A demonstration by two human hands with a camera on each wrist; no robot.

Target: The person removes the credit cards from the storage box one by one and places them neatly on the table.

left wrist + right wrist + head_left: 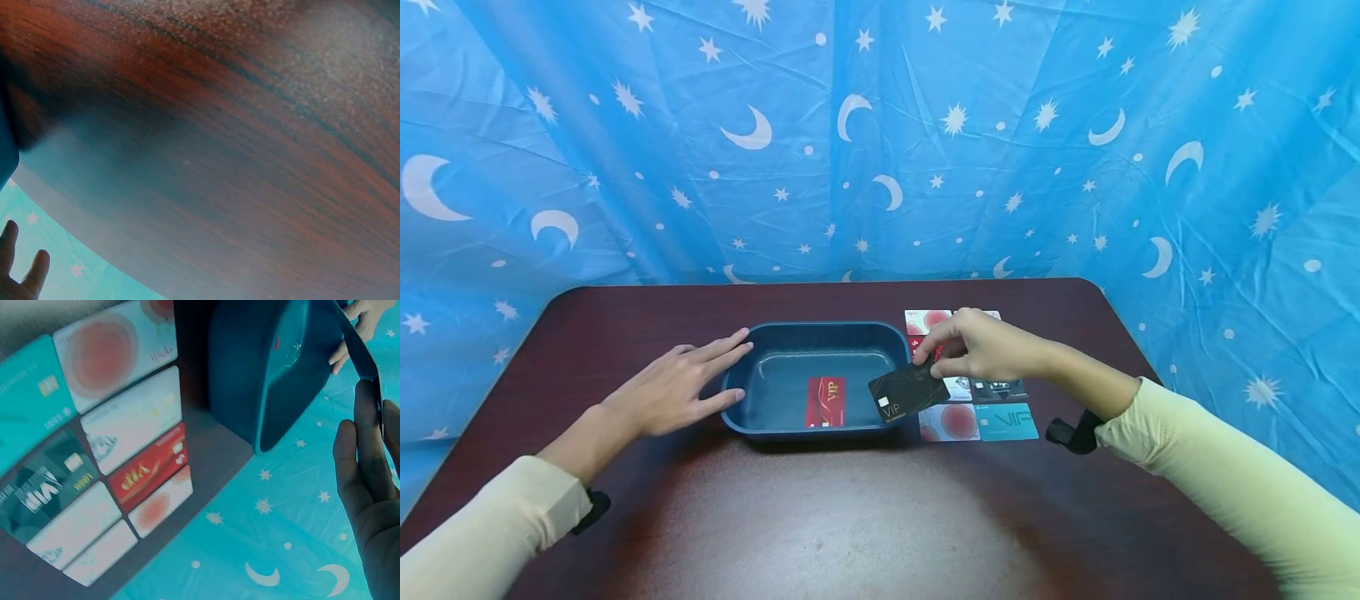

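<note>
My right hand [973, 343] pinches a black VIP card [904, 395] between thumb and fingers, over the right rim of a dark blue rectangular tray [820, 433]. Inside the tray lies a red VIP card [826, 402], flat on the bottom. My left hand [681, 387] rests on the tray's left rim with its fingers extended. In the right wrist view, the held black card [359, 347] appears nearly edge-on, gripped by the right hand [372, 481]. The left wrist view catches only fingertips [39, 270] of the left hand and a sliver of the tray.
Right of the tray, several cards lie in two columns, among them a teal card [1006, 422], a white card with a red circle [950, 422] and a red card [150, 467]. The dark wooden table [820, 517] ends at a blue star-and-moon curtain [820, 167].
</note>
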